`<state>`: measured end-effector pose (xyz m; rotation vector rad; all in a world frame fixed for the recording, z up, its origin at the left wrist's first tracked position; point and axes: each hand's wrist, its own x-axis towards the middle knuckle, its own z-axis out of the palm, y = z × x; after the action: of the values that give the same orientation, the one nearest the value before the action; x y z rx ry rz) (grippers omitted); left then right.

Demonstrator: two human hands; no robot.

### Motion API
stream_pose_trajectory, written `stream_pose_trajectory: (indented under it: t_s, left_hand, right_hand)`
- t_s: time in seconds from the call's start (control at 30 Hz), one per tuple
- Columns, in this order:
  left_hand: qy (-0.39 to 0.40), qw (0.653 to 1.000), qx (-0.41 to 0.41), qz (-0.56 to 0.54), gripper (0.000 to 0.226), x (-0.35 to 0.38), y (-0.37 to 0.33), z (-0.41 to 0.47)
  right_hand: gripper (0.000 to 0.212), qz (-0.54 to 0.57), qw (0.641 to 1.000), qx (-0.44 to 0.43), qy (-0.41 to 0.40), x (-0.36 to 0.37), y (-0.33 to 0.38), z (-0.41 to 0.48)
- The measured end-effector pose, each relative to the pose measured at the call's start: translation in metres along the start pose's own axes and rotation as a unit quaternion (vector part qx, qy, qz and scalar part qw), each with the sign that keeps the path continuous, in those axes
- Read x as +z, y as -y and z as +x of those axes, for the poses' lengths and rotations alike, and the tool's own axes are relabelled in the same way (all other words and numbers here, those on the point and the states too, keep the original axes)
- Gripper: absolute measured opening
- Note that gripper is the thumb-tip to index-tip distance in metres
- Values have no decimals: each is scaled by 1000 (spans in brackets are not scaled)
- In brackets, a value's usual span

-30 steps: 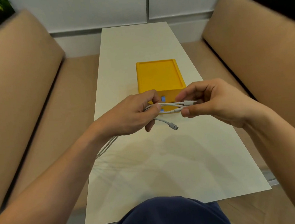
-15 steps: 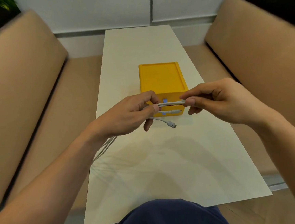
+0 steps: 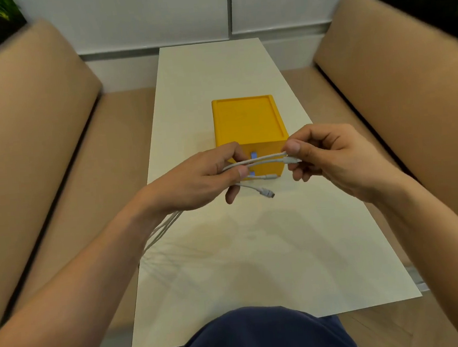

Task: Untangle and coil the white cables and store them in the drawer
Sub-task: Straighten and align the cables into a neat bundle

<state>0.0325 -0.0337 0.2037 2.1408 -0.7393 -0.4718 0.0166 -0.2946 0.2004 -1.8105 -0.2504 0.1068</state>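
Several thin white cables [image 3: 262, 160] stretch between my hands above the table, in front of the yellow drawer box [image 3: 247, 122]. My left hand [image 3: 201, 182] grips the bundle; its strands trail down past my wrist off the table's left edge. Two plug ends stick out of that hand to the right and hang free; the lower one [image 3: 267, 191] points down-right. My right hand [image 3: 329, 159] pinches the plug end of the upper strands between thumb and fingers. The box's front, with blue marks, is partly hidden by the cables and my fingers.
The long white table [image 3: 229, 256] runs away from me between two tan sofas, one on the left [image 3: 25, 141] and one on the right [image 3: 408, 88]. A white wall panel closes the far end. My dark blue trouser leg [image 3: 261, 336] shows at the bottom.
My right hand has slid right along the upper strands to their plug end and lifted slightly. My left hand keeps its grip on the bundle.
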Motion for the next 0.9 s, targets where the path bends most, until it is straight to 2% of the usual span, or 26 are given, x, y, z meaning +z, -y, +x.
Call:
stream_pose_trajectory:
  t_s: [0.2, 0.33, 0.5, 0.63, 0.8, 0.9]
  left_hand:
    - [13, 1000, 3, -21, 16, -2, 1, -2]
    - [18, 1000, 7, -12, 15, -4, 0, -1]
    - [-5, 996, -7, -89, 17, -4, 0, 0]
    - [-38, 997, -2, -74, 17, -2, -2, 0]
    - [-64, 994, 4, -90, 17, -2, 0, 1]
    - [-62, 992, 3, -106, 17, -1, 3, 3]
  right_hand:
    - [22, 30, 999, 16, -23, 5, 4, -1]
    - [16, 14, 1000, -3, -20, 8, 7, 1]
    - [16, -1, 1000, -13, -15, 12, 8, 2]
    - [14, 12, 1000, -3, -16, 13, 6, 4]
    - [25, 21, 999, 9, 30, 10, 7, -1]
    - [20, 34, 999, 7, -3, 13, 4, 0]
